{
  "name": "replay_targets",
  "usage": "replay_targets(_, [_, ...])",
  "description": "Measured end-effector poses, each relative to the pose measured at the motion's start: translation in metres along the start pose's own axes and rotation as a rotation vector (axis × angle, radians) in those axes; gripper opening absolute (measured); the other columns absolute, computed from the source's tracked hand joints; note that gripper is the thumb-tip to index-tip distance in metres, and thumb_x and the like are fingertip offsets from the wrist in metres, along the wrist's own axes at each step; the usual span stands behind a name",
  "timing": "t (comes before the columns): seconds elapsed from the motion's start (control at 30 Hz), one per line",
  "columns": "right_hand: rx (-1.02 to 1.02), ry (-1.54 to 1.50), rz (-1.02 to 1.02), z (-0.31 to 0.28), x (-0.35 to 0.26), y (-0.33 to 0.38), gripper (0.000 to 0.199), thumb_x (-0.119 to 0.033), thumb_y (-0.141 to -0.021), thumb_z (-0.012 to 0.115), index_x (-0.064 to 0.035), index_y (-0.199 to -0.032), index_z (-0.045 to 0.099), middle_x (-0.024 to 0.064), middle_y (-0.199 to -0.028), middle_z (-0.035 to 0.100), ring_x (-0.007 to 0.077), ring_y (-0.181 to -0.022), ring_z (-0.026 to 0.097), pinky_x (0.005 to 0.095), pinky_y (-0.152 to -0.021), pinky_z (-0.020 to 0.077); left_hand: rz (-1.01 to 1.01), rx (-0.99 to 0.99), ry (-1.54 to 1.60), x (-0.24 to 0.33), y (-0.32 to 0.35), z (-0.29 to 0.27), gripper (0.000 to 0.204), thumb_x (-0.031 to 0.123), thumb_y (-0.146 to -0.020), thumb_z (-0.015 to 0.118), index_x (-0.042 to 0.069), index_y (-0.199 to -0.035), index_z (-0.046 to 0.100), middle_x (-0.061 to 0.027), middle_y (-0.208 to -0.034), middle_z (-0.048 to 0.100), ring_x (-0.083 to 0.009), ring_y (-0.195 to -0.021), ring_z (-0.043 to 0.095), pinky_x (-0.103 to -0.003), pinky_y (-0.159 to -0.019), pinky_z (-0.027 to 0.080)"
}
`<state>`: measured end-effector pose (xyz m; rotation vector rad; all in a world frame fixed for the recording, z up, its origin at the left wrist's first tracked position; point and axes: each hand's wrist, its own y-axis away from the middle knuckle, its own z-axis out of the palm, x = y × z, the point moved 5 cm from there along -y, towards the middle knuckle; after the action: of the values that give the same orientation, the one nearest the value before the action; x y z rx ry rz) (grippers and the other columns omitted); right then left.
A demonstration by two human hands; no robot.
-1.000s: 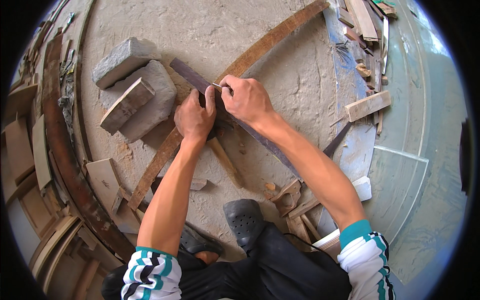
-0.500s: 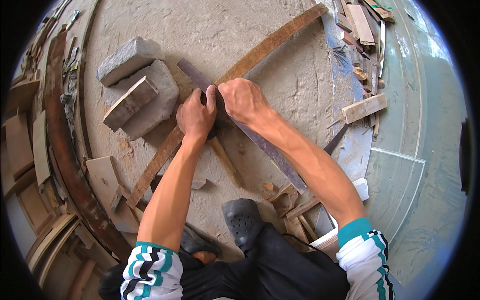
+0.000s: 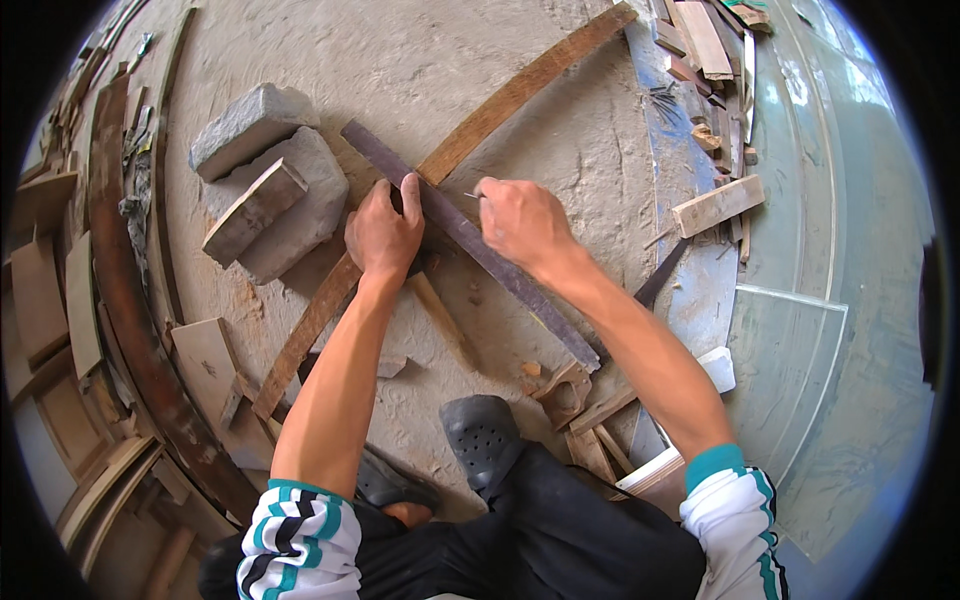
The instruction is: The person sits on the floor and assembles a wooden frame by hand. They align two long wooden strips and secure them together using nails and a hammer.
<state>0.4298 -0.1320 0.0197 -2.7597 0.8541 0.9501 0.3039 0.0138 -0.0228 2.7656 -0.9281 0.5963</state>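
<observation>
Two wooden strips cross in front of me: a long brown strip [image 3: 530, 90] and a shorter dark purplish strip [image 3: 500, 265] lying over it. My left hand [image 3: 385, 230] is closed at the crossing, its thumb against the dark strip. Just right of the crossing, my right hand [image 3: 525, 225] is raised in a pinch. A thin nail [image 3: 471, 195] sticks out from its fingertips, apart from the wood. Below my left hand lies a hammer, its wooden handle [image 3: 443, 322] showing and its head mostly hidden.
Concrete blocks [image 3: 250, 125] and a wood block [image 3: 255, 212] stand at left. Several nails [image 3: 664, 103] lie on a blue-stained board [image 3: 700, 290] at right, near wood offcuts [image 3: 718, 205] and glass sheets [image 3: 800, 400]. Boards [image 3: 40, 290] line the left. A clog [image 3: 480, 435] sits below.
My right hand has moved right, away from the crossing, and a nail now shows in its fingertips. My left hand stays at the strips.
</observation>
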Motion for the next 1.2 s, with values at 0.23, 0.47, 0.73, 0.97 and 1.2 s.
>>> replay_targets(0.23, [0.078, -0.131, 0.081, 0.024, -0.007, 0.008, 0.015, -0.01, -0.093, 0.057, -0.0064, -0.107, 0.062, 0.0226, -0.083, 0.071, 0.0433, -0.077, 0.07, 0.0522, -0.068, 0.055, -0.138, -0.042, 0.06, -0.009, 0.002, 0.002, 0.052, 0.053, -0.103, 0.048, 0.004, -0.107, 0.062, -0.0289, -0.086, 0.07, -0.0493, -0.086, 0.068, -0.055, -0.076, 0.051])
replay_targets(0.47, [0.15, -0.221, 0.12, 0.028, -0.006, 0.005, 0.012, -0.009, -0.095, 0.059, -0.0056, -0.105, 0.061, 0.0196, -0.081, 0.071, 0.0407, -0.075, 0.071, 0.0481, -0.064, 0.0548, -0.169, -0.032, 0.07, -0.012, 0.002, 0.005, 0.05, 0.052, -0.104, 0.046, 0.004, -0.105, 0.06, -0.0286, -0.085, 0.069, -0.0507, -0.086, 0.067, -0.056, -0.076, 0.05])
replay_targets(0.73, [0.183, -0.291, 0.039, 0.029, -0.016, -0.015, 0.009, -0.011, -0.096, 0.06, -0.0049, -0.102, 0.063, 0.0202, -0.078, 0.071, 0.0399, -0.075, 0.07, 0.0483, -0.065, 0.0543, -0.183, -0.013, 0.101, -0.01, 0.001, 0.003, 0.047, 0.049, -0.103, 0.047, 0.004, -0.105, 0.06, -0.0287, -0.084, 0.069, -0.0509, -0.085, 0.067, -0.056, -0.076, 0.051])
replay_targets(0.97, [0.139, -0.205, 0.003, 0.034, -0.023, -0.037, 0.01, -0.013, -0.096, 0.06, -0.0043, -0.099, 0.064, 0.0218, -0.079, 0.07, 0.0419, -0.077, 0.07, 0.05, -0.067, 0.0544, -0.17, -0.021, 0.029, -0.007, -0.001, 0.003, 0.049, 0.053, -0.102, 0.051, 0.006, -0.108, 0.064, -0.025, -0.081, 0.071, -0.046, -0.08, 0.07, -0.054, -0.072, 0.053])
replay_targets(1.2, [0.167, -0.196, 0.032, 0.034, -0.028, -0.035, 0.011, -0.013, -0.097, 0.058, -0.0044, -0.101, 0.063, 0.0222, -0.087, 0.072, 0.0436, -0.081, 0.07, 0.0514, -0.07, 0.0548, -0.161, -0.008, 0.03, -0.004, -0.002, 0.0, 0.048, 0.051, -0.101, 0.052, 0.005, -0.108, 0.065, -0.0257, -0.08, 0.071, -0.0457, -0.079, 0.07, -0.054, -0.073, 0.053])
